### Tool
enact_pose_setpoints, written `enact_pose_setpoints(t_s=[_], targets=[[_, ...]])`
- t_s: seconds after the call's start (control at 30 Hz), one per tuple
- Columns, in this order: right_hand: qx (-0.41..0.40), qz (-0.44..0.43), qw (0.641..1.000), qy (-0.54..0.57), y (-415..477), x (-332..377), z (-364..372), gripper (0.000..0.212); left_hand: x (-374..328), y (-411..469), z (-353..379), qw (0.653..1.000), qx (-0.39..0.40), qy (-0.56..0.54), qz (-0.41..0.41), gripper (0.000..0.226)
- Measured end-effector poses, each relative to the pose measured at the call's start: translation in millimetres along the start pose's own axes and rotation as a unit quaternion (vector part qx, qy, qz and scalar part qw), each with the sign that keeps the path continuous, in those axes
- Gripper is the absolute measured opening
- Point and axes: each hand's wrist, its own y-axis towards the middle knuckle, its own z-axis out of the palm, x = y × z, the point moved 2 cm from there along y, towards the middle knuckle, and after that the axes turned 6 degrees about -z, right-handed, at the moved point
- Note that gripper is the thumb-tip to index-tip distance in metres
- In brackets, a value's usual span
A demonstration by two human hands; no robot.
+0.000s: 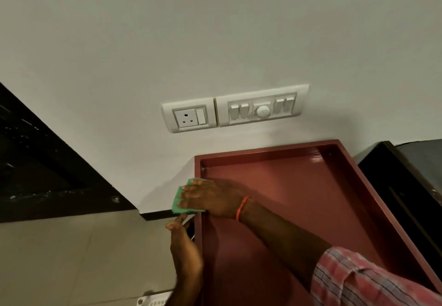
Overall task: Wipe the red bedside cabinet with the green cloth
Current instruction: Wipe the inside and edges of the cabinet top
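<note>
Down at the bottom edge, my checked sleeve (373,279) comes in from the right and my right forearm reaches across the red bedside cabinet (299,198), whose recessed top with its raised rim fills the lower right. My left hand (185,250) is up along the cabinet's left outer side, fingers pointing away from me, flat against the panel and holding nothing that I can see. Just beyond it, my right hand (212,198) is spread flat, palm down, right on the cabinet's left rim near the back corner, an orange thread band (242,207) around the wrist. The green cloth (183,200) is pressed under those spread fingers, pinned rather than pinched, and it pokes out past my fingertips to the left, overhanging the rim's outer edge. Further on, the pale wall rises with a socket plate (190,117) and beside it a switch panel (262,108) with a round dial. A black-framed panel (47,169) slants off left; dark furniture (406,186) stands right of the cabinet.
</note>
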Motion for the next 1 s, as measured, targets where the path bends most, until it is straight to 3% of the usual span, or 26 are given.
enact_pose_setpoints(t_s=[0.17, 0.43, 0.5, 0.6, 0.67, 0.77, 0.87, 1.0], targets=[[-0.014, 0.038, 0.999, 0.021, 18.9, -59.5, -21.2, 0.04, -9.9, -0.4, -1.6, 0.995, 0.018, 0.07, 0.062, 0.112], [-0.044, 0.085, 0.995, 0.016, 8.5, -74.3, -28.4, 0.044, -13.7, 20.6, -4.1, 0.999, -0.008, 0.045, -0.006, 0.096], [-0.05, 0.116, 0.992, 0.01, -2.8, -83.5, -29.6, 0.044, -13.8, 21.6, -10.2, 0.999, 0.003, 0.037, 0.014, 0.114], [-0.016, 0.127, 0.992, -0.009, -48.1, -98.5, -31.8, 0.045, -15.2, 20.8, -5.5, 1.0, 0.017, -0.003, -0.001, 0.159], [-0.001, 0.153, 0.988, -0.028, -85.5, -107.6, -41.0, 0.047, -15.2, 26.5, 4.7, 1.0, 0.019, -0.006, -0.011, 0.166], [-0.02, 0.191, 0.979, -0.068, -129.4, -119.4, -55.7, 0.046, -14.3, 28.7, 9.5, 0.998, 0.042, 0.039, 0.017, 0.133], [-0.038, 0.22, 0.97, -0.1, -169.2, -128.7, -66.6, 0.047, -9.7, 28.9, 4.8, 0.995, 0.016, 0.093, 0.042, 0.1], [-0.037, 0.24, 0.963, -0.114, -199.7, -134.2, -83.6, 0.042, -16.3, 30.0, -2.7, 0.959, 0.01, 0.238, 0.154, 0.06]])
